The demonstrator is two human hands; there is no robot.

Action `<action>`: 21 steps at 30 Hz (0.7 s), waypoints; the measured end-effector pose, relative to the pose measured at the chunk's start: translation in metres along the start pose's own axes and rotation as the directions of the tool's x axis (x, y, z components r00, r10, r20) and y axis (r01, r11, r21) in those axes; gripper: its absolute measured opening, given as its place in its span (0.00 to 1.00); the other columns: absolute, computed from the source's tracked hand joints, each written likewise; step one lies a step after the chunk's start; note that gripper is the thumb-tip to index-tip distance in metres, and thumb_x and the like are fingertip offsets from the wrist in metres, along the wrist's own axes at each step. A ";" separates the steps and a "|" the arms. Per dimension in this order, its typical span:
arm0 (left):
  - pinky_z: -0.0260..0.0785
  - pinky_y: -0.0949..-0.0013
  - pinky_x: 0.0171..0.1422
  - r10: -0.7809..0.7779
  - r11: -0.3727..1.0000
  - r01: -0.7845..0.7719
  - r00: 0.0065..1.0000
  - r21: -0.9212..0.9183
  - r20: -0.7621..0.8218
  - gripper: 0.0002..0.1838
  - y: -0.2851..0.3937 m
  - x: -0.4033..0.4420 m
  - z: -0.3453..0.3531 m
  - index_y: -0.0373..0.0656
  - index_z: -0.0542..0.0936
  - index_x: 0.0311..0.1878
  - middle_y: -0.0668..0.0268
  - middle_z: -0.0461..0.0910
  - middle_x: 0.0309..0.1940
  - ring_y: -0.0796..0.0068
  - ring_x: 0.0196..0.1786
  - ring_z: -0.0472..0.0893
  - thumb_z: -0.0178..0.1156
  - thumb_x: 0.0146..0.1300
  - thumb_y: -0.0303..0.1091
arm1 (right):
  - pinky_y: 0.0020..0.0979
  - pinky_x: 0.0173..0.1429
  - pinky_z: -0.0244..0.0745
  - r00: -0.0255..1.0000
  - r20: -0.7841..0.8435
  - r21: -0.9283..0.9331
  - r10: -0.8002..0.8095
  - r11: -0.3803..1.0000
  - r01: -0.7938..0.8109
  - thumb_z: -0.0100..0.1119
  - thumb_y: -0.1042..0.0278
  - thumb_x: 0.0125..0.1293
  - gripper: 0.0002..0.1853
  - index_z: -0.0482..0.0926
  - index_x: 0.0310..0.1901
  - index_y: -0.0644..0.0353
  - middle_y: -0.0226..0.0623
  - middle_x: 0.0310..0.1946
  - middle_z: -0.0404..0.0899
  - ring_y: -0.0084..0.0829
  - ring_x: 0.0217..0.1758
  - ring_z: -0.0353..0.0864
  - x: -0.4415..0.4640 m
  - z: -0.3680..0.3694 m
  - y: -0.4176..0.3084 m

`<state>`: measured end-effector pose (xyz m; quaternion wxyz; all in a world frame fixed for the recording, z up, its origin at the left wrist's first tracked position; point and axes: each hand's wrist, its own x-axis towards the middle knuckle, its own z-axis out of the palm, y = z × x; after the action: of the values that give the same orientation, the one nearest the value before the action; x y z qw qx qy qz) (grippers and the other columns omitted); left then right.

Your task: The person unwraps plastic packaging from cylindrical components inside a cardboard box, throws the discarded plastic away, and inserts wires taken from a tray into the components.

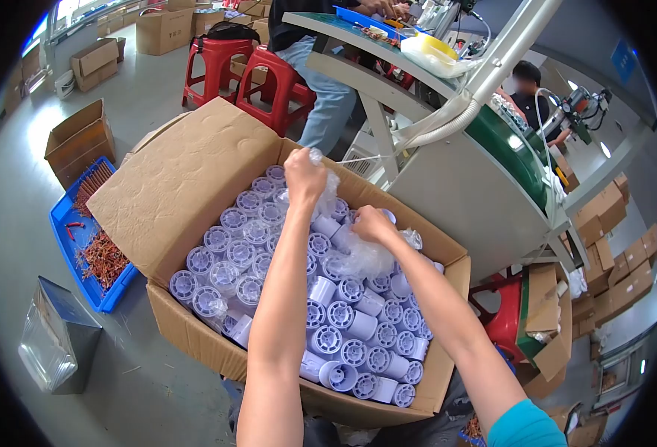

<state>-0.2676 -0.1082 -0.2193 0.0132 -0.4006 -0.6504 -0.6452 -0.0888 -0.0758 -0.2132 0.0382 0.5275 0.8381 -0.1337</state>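
An open cardboard box point(194, 344) holds many pale purple plastic cylinders point(341, 314) with spoked round ends, some upright and some lying on their sides. Clear crinkled plastic film point(365, 258) lies over part of them. Near the far edge of the box, my left hand point(305, 177) is closed in a fist around bunched film. My right hand point(373, 225) is closed too, lower and to the right, at the film above the cylinders; its fingertips are partly hidden.
Left of the box, a blue tray point(105, 296) holds small copper-coloured parts. Red stools point(269, 82) and a seated person are beyond it. A workbench point(462, 164) borders the far right side. A metal tin point(59, 335) stands at the lower left.
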 end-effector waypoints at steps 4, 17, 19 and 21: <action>0.69 0.49 0.46 -0.026 0.983 0.063 0.977 0.171 -0.213 0.08 -0.025 0.001 -0.020 0.32 0.78 0.33 0.48 0.77 0.33 0.44 0.40 0.77 0.57 0.46 0.20 | 0.45 0.60 0.73 0.989 0.054 -0.124 0.139 0.983 -0.132 0.53 0.72 0.55 0.19 0.81 0.50 0.65 0.55 0.53 0.78 0.50 0.59 0.77 0.004 -0.004 -0.025; 0.74 0.52 0.52 -0.045 0.931 -0.073 0.949 0.358 0.311 0.13 -0.039 -0.037 -0.004 0.38 0.81 0.42 0.49 0.77 0.45 0.48 0.49 0.79 0.59 0.51 0.25 | 0.45 0.47 0.77 0.951 -0.289 0.038 -0.107 0.992 0.123 0.54 0.72 0.47 0.12 0.82 0.34 0.64 0.58 0.32 0.81 0.56 0.41 0.82 -0.025 -0.015 0.004; 0.75 0.53 0.51 -0.041 0.882 -0.161 0.910 0.443 0.413 0.13 -0.039 -0.042 0.002 0.38 0.82 0.42 0.49 0.78 0.46 0.50 0.49 0.80 0.60 0.51 0.26 | 0.44 0.43 0.76 0.900 -0.427 0.176 -0.090 0.968 0.180 0.56 0.70 0.48 0.10 0.80 0.32 0.65 0.56 0.28 0.81 0.55 0.36 0.82 -0.042 -0.036 -0.005; 0.77 0.55 0.48 -0.038 0.819 -0.232 0.891 0.525 0.453 0.11 -0.040 -0.042 0.005 0.40 0.83 0.39 0.51 0.78 0.46 0.52 0.48 0.81 0.61 0.51 0.26 | 0.42 0.41 0.75 0.897 -0.432 0.182 -0.096 0.965 0.191 0.58 0.68 0.49 0.10 0.78 0.30 0.66 0.55 0.27 0.80 0.52 0.33 0.82 -0.045 -0.041 -0.004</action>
<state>-0.2583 -0.1190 -0.2757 0.0165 -0.5482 -0.7756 -0.3125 -0.0695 -0.1059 -0.1636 -0.2111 0.4810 0.8436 -0.1117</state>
